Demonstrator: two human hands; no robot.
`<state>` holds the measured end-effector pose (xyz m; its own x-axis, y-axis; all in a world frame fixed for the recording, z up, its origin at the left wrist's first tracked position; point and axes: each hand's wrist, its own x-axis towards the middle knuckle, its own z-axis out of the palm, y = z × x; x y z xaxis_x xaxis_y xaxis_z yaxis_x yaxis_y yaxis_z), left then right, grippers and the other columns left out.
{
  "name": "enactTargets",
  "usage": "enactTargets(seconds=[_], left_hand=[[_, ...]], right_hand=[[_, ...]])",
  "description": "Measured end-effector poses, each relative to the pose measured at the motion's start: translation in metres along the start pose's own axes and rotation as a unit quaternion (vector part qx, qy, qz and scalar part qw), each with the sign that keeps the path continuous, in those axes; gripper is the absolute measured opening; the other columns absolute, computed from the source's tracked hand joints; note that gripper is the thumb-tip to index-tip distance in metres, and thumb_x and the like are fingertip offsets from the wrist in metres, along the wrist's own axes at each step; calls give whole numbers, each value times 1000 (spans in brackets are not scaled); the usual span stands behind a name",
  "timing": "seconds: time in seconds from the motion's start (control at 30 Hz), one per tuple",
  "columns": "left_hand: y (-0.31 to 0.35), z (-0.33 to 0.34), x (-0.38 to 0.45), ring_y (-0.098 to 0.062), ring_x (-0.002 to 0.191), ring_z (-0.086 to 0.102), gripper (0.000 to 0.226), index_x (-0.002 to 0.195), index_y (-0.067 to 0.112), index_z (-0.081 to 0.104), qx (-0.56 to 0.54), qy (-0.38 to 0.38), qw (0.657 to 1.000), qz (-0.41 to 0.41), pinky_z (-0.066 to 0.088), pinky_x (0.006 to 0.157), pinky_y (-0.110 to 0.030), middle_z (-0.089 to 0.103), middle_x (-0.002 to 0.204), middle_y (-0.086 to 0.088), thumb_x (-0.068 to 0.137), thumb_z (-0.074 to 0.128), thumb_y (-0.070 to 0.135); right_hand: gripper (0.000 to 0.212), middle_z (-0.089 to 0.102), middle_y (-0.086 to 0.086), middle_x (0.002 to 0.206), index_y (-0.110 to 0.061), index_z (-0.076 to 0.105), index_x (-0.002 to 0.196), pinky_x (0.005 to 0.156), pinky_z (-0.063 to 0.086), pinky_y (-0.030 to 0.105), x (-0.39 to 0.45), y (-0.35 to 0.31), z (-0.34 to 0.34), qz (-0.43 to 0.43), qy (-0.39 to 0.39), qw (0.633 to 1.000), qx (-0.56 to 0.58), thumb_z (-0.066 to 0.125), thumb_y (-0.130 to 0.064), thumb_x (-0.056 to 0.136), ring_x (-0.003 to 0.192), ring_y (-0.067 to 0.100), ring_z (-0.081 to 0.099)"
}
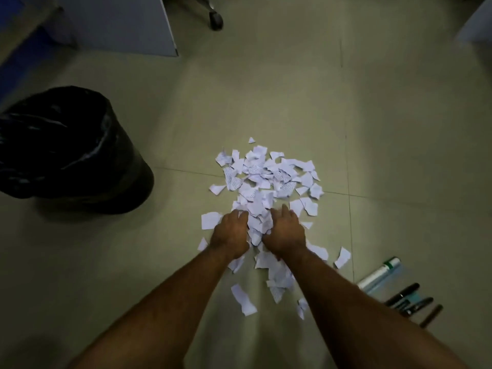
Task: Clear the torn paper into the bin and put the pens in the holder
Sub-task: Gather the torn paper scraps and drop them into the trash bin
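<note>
A heap of torn white paper (269, 177) lies scattered on the tiled floor in the middle of the view. My left hand (231, 234) and my right hand (285, 231) press together from both sides on a bunch of scraps at the near part of the heap, fingers curled into the paper. More scraps lie under and between my forearms. A black bin (61, 150) lined with a black bag stands at the left. Several dark pens (410, 299) lie on the floor at the lower right beside a clear pen holder (379, 274) lying on its side.
A grey panel (125, 22) of a desk stands at the top left, with a chair castor (215, 20) beside it. Another pale panel (476, 25) shows at the top right corner. The floor is beige tile with thin joints.
</note>
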<state>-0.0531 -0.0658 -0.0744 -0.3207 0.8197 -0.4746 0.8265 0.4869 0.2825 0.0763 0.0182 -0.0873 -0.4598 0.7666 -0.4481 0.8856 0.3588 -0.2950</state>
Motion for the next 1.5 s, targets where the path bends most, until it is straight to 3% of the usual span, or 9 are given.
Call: enactTargets(seconds=[0.17, 0.5, 0.6, 0.77, 0.87, 0.93, 1.03, 1.23, 1.5], left_hand=[[-8, -13, 43, -35, 146, 19, 109, 155, 19, 6, -49, 9, 999, -5, 30, 115, -46, 15, 159, -17, 72, 70, 46], [-6, -37, 116, -36, 149, 5, 148, 153, 35, -7, 138, -88, 986, 31, 27, 114, -56, 0, 164, -7, 33, 64, 86], [-4, -33, 100, -39, 149, 6, 130, 154, 35, 0, 172, -127, 976, 37, 26, 116, -53, -1, 163, -11, 54, 75, 73], [0, -21, 65, -34, 132, 39, 94, 147, 27, 29, 156, -8, 984, 83, 47, 98, -47, 32, 150, -13, 70, 74, 56], [4, -21, 66, -35, 141, 30, 108, 151, 25, 21, 115, 26, 991, 60, 43, 104, -49, 22, 157, -13, 66, 77, 60], [5, -22, 69, -38, 147, 15, 125, 154, 27, 4, 112, -25, 993, 31, 35, 110, -52, 7, 163, -11, 60, 77, 66], [0, -18, 72, -41, 148, 9, 126, 154, 32, 2, 175, -99, 980, 6, 32, 111, -55, 0, 164, -10, 61, 78, 66], [-6, -7, 64, -29, 115, 57, 50, 131, 26, 57, 105, 37, 993, 27, 49, 93, -36, 56, 131, -8, 85, 67, 41], [1, 3, 54, -29, 105, 63, 25, 113, 12, 70, -4, 102, 993, -51, 48, 91, -32, 67, 116, -12, 93, 59, 23]], right_hand=[[87, 16, 22, 158, -18, 23, 151, 116, 26, 48, 17, 0, 1, -23, 24, 999, -21, 60, -48, 79, 145, 44, 17], [90, 10, 11, 163, -28, 14, 155, 116, 19, 54, 70, 3, -19, -18, 41, 998, -39, 57, -57, 81, 149, 35, 10], [84, 20, 9, 161, -32, 28, 151, 113, 24, 54, 63, 2, -10, -32, 20, 998, -46, 52, -65, 77, 147, 34, 19], [63, 60, 9, 124, -23, 55, 128, 85, 46, 40, 48, 5, -10, -73, 156, 984, -46, 51, -57, 75, 108, 31, 57], [61, 61, 13, 117, -18, 59, 125, 82, 45, 41, 61, 2, -17, -69, 227, 971, -34, 57, -48, 71, 104, 35, 58], [80, 47, 18, 142, -21, 46, 141, 98, 41, 49, 72, -1, -21, -59, 188, 980, -28, 57, -55, 70, 128, 41, 45], [92, 11, 11, 163, -28, 17, 155, 116, 21, 54, 82, -2, -20, -55, 0, 996, -72, 54, -64, 79, 149, 37, 12], [46, 56, 11, 128, -20, 55, 127, 90, 49, 40, 59, -4, -9, -103, 95, 986, -92, 54, -46, 89, 113, 32, 54], [28, 68, 9, 115, -18, 67, 118, 88, 50, 36, 49, -2, 1, -66, 75, 992, 82, 58, -24, 92, 102, 30, 63]])
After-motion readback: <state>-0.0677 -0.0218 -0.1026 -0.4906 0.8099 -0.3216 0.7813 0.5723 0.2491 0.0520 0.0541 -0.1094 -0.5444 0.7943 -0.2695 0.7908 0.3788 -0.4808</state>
